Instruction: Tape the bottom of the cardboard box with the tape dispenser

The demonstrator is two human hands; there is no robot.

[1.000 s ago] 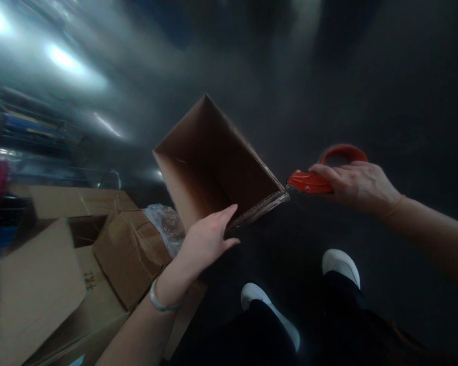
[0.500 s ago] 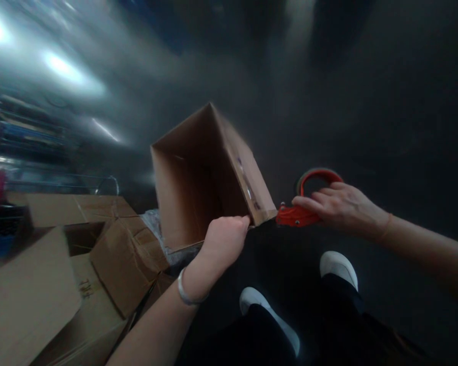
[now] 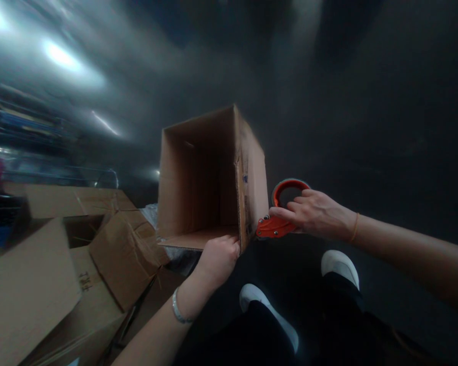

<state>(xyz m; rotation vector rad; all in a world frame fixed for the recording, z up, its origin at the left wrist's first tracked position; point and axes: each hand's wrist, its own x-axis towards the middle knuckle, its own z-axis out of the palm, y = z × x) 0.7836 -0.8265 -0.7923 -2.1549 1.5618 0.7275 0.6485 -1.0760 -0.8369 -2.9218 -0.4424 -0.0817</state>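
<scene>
A brown cardboard box [image 3: 198, 183] is held up in the middle of the view, its open mouth turned toward me and its inside in shadow. My left hand [image 3: 220, 259] grips its lower edge near the bottom right corner, fingers curled over the rim. In my right hand [image 3: 316, 211] is a red tape dispenser [image 3: 277, 227], gripped by its handle. The dispenser's front end sits right at the box's lower right side; whether it touches the cardboard I cannot tell.
At the lower left lies a larger open carton [image 3: 34, 290] with its flaps spread. Clear plastic wrap [image 3: 179, 256] shows behind the held box. Blurred racks [image 3: 26, 132] stand at the far left. My white shoes [image 3: 340, 267] are on the dark floor [image 3: 385, 152].
The box has turned more upright and its mouth has shifted slightly right. My right hand has brought the tape dispenser left and a little lower; my left hand has moved slightly down and left.
</scene>
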